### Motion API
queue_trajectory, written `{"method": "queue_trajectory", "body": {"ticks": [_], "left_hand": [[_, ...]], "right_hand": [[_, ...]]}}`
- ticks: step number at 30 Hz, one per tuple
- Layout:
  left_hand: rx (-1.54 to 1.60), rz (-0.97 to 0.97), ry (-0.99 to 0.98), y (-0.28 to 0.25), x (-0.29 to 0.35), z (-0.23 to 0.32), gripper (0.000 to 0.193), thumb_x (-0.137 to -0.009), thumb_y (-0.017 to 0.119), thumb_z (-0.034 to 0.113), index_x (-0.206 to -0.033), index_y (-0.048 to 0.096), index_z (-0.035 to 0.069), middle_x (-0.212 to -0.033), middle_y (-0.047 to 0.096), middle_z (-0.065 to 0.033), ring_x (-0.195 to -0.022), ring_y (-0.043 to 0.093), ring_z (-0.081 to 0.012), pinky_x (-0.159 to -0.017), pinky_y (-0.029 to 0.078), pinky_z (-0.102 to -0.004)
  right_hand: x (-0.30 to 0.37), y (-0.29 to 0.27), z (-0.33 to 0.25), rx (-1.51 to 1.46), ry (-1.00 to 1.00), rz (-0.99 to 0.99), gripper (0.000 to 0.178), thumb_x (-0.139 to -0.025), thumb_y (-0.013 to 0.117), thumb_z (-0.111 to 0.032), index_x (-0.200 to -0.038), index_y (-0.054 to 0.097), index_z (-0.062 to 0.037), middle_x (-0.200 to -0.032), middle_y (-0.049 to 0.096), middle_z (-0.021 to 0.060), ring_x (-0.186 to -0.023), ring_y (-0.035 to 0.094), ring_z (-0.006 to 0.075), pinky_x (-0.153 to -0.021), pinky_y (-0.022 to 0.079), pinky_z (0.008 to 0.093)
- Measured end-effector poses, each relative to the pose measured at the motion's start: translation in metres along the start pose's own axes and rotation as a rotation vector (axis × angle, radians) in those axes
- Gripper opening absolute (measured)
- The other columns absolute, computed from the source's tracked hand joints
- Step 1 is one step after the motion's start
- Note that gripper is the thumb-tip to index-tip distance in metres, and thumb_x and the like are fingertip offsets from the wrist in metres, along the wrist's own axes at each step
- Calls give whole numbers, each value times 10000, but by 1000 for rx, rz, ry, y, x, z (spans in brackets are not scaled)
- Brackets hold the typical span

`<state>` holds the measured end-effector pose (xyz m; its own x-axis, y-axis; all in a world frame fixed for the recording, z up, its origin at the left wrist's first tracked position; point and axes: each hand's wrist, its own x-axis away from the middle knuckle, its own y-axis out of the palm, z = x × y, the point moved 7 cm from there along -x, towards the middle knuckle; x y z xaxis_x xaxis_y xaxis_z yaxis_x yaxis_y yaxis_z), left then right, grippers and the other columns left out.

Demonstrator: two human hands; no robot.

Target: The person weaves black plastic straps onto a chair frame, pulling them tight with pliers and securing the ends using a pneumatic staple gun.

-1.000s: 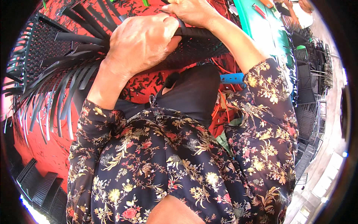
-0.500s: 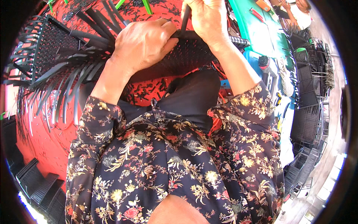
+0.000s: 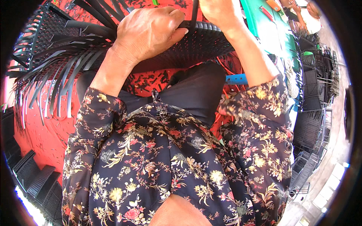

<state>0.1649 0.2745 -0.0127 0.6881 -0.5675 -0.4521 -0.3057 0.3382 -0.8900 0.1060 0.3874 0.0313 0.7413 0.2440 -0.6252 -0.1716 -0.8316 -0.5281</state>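
A curved black woven panel (image 3: 203,47) of flat plastic strips, likely wicker furniture, rises in front of my knees. My left hand (image 3: 149,35) is closed on its upper rim, the thumb lying along the edge. Upright from that rim stands a black strip (image 3: 194,15), running out at the top of the picture. Beside it my right hand (image 3: 222,14) is closed, its fingertips partly cut off by the frame edge; the strip passes at its fingers. Loose strip ends (image 3: 71,71) fan out left of my left wrist.
Red floor covering (image 3: 41,150) carries scattered black offcuts (image 3: 151,81). At the left is another woven black piece (image 3: 52,34). A green table (image 3: 260,22) with tools stands at the right, a person (image 3: 307,17) beyond it. Stacked black woven pieces (image 3: 313,79) line the far right.
My right hand has moved up and to the right, partly out of the picture. The upright strip has shifted slightly right. My left hand keeps hold of the rim.
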Motion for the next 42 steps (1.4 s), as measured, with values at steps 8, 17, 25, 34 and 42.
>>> {"method": "queue_trajectory", "body": {"ticks": [8, 17, 25, 34, 42], "left_hand": [[-185, 73, 54, -20, 1, 15, 270, -784, 725, 283, -972, 611, 126, -811, 638, -60, -725, 643, -272, -635, 516, -379], [16, 153, 26, -17, -2, 7, 258, -776, 741, 207, -985, 646, 91, -869, 669, -85, -770, 663, -302, -666, 535, -401], [177, 81, 129, -9, -9, 0, 257, -803, 732, 154, -1042, 680, 72, -933, 686, -111, -843, 671, -319, -711, 548, -385], [168, 87, 98, -5, 0, 1, 286, -813, 721, 140, -1090, 670, 94, -883, 666, -118, -802, 654, -329, -686, 535, -399], [260, 72, 101, -4, 0, -5, 320, -781, 726, 113, -1095, 670, 88, -880, 661, -123, -816, 649, -334, -698, 530, -402]], "right_hand": [[-13, 49, 46, 322, -67, -301, 337, -892, 588, -269, -704, 598, 11, -715, 611, 233, -721, 619, 414, -648, 480, 495], [0, 99, 93, 313, 32, -728, 366, -819, 642, -377, -713, 662, -27, -778, 652, 224, -777, 643, 401, -680, 501, 475], [6, 123, 133, 277, -23, -870, 391, -794, 653, -413, -700, 671, -34, -727, 649, 206, -696, 646, 361, -640, 491, 457], [12, 42, 66, -22, 96, -906, 305, -813, 713, -130, -1082, 667, 7, -881, 699, 97, -871, 666, 178, -770, 522, 330], [17, 43, 46, -78, 44, -977, 150, -811, 640, -49, -937, 710, -7, -771, 712, 90, -694, 640, 142, -667, 518, 302]]}}
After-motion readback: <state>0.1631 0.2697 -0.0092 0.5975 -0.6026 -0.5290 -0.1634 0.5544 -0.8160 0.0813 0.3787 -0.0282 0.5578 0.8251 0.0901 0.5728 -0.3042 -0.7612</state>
